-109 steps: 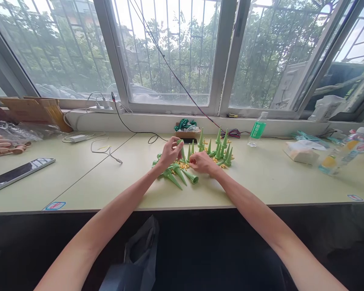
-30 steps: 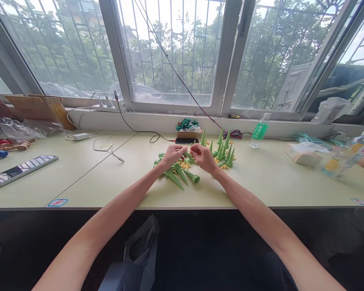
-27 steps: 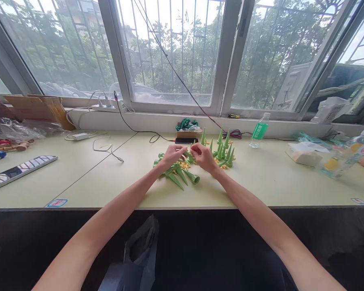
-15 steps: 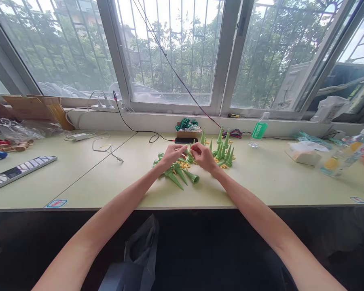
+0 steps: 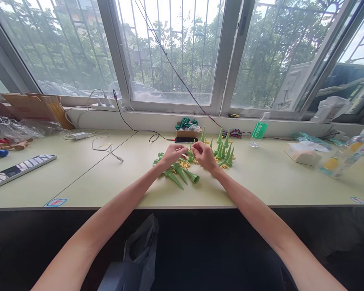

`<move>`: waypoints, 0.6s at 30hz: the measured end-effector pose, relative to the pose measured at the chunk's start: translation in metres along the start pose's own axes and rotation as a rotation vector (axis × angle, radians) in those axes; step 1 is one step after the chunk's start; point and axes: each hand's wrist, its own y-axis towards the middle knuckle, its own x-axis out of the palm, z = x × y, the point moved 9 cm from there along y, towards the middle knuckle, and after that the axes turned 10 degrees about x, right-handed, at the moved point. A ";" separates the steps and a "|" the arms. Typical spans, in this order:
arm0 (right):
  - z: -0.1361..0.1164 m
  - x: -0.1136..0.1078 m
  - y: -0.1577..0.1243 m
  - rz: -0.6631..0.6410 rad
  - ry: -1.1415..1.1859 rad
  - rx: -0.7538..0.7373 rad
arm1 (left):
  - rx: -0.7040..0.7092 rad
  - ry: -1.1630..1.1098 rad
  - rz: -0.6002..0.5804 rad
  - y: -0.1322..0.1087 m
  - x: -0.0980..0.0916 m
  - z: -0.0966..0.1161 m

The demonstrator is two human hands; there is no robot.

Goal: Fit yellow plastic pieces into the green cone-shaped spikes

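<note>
Close together over the middle of the table, my hands meet around a green plastic spike. My left hand has its fingers closed on this spike from the left. On the right, the fingers of my right hand are pinched at its upper part; whatever is between them is too small to make out. Several green spikes lie on their sides below my left hand, among them a hollow-ended one. More spikes stand upright beyond my right hand. Small yellow pieces are scattered among them.
Behind the spikes are a dark phone and a small box with green and clear contents. A bottle with a green label and a tissue pack stand to the right. Left lie a white cable and a large phone.
My right hand has shifted very slightly to the right, its fingers still pinched. My left hand stays almost in place at the spike.
</note>
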 end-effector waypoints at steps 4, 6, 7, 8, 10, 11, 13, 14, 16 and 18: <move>0.002 -0.003 0.001 0.024 -0.025 0.008 | 0.001 -0.033 -0.008 0.000 0.002 0.002; 0.003 -0.002 0.001 0.015 -0.017 0.010 | -0.004 -0.051 -0.011 0.000 0.002 0.002; 0.003 -0.001 0.001 0.007 -0.007 0.011 | -0.008 -0.056 -0.011 -0.001 0.002 0.001; 0.003 0.000 0.001 -0.001 0.004 0.011 | -0.012 -0.060 -0.012 -0.001 0.002 0.001; 0.003 0.002 0.001 -0.021 0.020 0.006 | -0.013 -0.059 -0.011 -0.001 0.002 -0.001; 0.003 0.003 0.001 -0.033 0.024 0.000 | -0.009 -0.051 -0.012 -0.001 0.002 -0.001; 0.002 0.007 0.001 -0.065 0.023 -0.010 | 0.003 -0.018 -0.014 -0.001 0.001 -0.001; 0.002 0.010 0.000 -0.082 0.021 -0.012 | 0.011 0.004 -0.011 -0.001 0.000 -0.001; 0.001 0.013 -0.001 -0.110 0.023 -0.012 | 0.020 0.036 -0.001 -0.001 -0.001 0.000; 0.001 0.013 -0.001 -0.114 0.031 -0.010 | 0.019 0.041 0.011 -0.001 -0.001 0.001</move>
